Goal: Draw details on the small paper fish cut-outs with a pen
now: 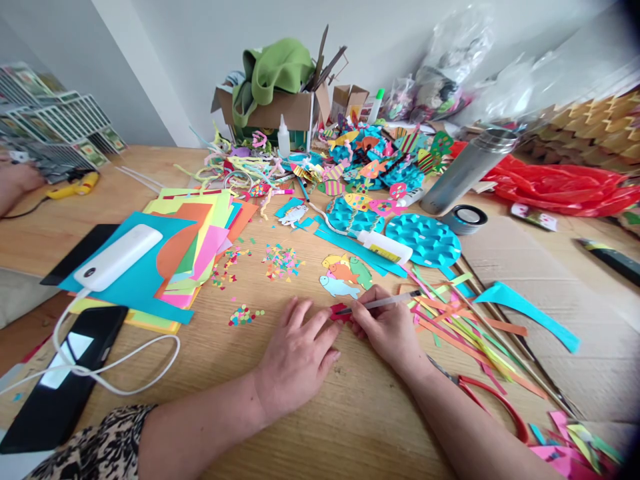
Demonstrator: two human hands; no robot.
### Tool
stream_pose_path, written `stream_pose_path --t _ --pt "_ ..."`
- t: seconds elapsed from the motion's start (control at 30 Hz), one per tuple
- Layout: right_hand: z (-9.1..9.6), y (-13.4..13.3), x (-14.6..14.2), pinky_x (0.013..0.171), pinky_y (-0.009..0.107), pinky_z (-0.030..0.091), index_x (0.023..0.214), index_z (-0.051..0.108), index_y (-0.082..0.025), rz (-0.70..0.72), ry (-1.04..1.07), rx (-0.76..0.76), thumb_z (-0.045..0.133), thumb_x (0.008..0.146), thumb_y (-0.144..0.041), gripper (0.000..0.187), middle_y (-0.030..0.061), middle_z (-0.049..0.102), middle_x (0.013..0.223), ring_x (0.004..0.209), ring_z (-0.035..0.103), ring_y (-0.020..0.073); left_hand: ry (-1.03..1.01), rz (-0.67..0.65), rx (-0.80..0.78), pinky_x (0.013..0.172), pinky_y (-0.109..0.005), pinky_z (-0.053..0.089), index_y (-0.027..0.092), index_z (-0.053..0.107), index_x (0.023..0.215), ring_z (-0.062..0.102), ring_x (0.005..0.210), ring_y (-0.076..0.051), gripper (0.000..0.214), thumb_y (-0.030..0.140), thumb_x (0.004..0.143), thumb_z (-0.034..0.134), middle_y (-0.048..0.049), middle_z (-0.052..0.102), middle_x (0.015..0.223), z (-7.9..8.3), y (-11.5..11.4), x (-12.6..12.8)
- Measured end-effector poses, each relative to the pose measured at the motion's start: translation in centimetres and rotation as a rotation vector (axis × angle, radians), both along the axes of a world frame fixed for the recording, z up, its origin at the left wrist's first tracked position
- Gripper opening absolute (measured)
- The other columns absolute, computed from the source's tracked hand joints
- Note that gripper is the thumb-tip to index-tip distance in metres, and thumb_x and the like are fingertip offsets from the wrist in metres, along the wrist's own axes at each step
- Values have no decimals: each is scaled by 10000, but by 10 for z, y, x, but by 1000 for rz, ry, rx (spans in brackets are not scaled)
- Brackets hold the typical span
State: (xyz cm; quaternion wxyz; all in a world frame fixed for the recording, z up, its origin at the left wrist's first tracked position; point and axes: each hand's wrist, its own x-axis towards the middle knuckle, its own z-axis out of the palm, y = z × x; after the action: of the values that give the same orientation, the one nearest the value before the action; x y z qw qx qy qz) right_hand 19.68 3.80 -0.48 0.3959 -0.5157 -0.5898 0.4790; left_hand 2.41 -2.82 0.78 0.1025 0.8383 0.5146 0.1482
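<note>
Between my hands a small red paper piece [341, 312] lies on the wooden table. My right hand [387, 327] grips a slim pen [387, 302], its tip on the red paper. With fingers spread, my left hand [300, 347] rests flat on the table, fingertips at the paper's left edge. Just beyond are several paper fish in yellow, orange, green and light blue [339, 287]. Small paper dots [245, 315] and a heap of confetti bits [283, 261] lie farther left. Red-handled scissors [493, 400] sit by my right forearm, partly hidden.
Coloured paper sheets [200, 220] carry a white power bank [120, 257], cabled past a black phone [65, 380]. Paper strips [470, 320] and cardboard [540, 293] lie right. A glue bottle [385, 248], steel flask [470, 170] and finished fish stand behind. Another person's hand [20, 180] shows far left.
</note>
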Motion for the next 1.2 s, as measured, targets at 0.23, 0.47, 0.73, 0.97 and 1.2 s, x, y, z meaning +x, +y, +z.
stream_pose_path --t 0.23,0.47,0.73,0.97,1.2 --pt "0 0 -1 375 235 403 669 492 -232 -14 2 -18 645 797 -334 224 -29 560 450 372 528 143 2 3 0 1135 -559 265 250 527 1316 378 1266 -309 397 299 926 590 -39 539 1312 0 0 0" --pt "2 1 0 369 229 394 683 492 -230 -11 40 -22 659 787 -330 220 -30 569 450 361 525 141 -11 8 1 1137 -548 265 251 521 1323 387 1260 -302 401 310 931 583 -43 539 1299 0 0 0" --pt "2 0 -1 367 232 392 682 501 -226 -28 56 -30 676 798 -457 312 -23 567 454 357 512 137 -1 8 8 1127 -556 272 243 504 1346 379 1265 -310 425 346 939 564 -68 513 1311 0 -1 0" --pt "2 1 -2 368 237 397 683 506 -232 -14 41 -55 678 793 -488 327 -21 571 462 362 515 140 2 4 12 1134 -545 270 231 522 1319 377 1276 -305 412 344 927 583 -70 519 1310 0 -1 0" --pt "0 1 -1 373 239 404 695 504 -233 -3 34 -42 678 805 -448 298 -23 583 476 369 527 143 -4 6 10 1131 -555 269 238 520 1321 379 1269 -310 408 338 929 580 -64 526 1298 0 -1 1"
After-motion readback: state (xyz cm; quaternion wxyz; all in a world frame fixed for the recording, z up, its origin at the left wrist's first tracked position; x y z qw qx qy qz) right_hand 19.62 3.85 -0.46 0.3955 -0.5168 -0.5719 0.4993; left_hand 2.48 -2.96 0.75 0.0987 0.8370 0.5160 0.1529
